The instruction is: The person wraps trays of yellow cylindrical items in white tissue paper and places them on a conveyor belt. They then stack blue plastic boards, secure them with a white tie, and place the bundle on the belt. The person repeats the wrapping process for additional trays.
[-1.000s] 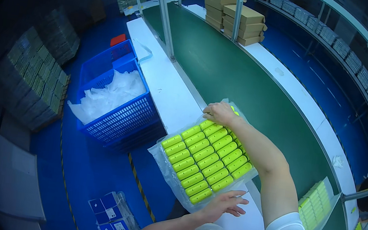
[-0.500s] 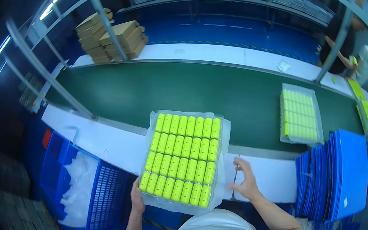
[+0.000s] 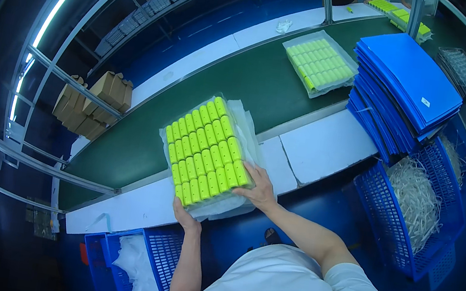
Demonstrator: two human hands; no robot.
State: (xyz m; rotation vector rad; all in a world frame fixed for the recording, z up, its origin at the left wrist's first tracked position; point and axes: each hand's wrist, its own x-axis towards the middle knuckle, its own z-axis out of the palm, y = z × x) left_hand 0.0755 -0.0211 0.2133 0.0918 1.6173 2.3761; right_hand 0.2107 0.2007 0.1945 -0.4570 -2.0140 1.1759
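A clear plastic tray (image 3: 220, 200) holds rows of lime-yellow oblong pieces (image 3: 203, 147), each with small dark marks. A thin whitish sheet (image 3: 247, 129) sticks out past the tray's edges. My left hand (image 3: 186, 217) grips the near left corner, its fingers partly hidden under the tray. My right hand (image 3: 259, 190) holds the near right corner, thumb and fingers closed on the edge. The tray lies over the white ledge and the green conveyor belt (image 3: 125, 161); whether it rests on them I cannot tell.
Farther right on the belt lies another tray (image 3: 320, 63) of yellow pieces under a translucent sheet. Blue sheets (image 3: 409, 80) are stacked on the white ledge (image 3: 327, 146). Blue crates (image 3: 388, 219) stand below at right and left (image 3: 163, 254). Cardboard boxes (image 3: 107, 93) sit beyond the belt.
My right hand, earlier apart and open beside the tray, now grips its near right corner. My left hand stays on the tray. The view has turned to the right.
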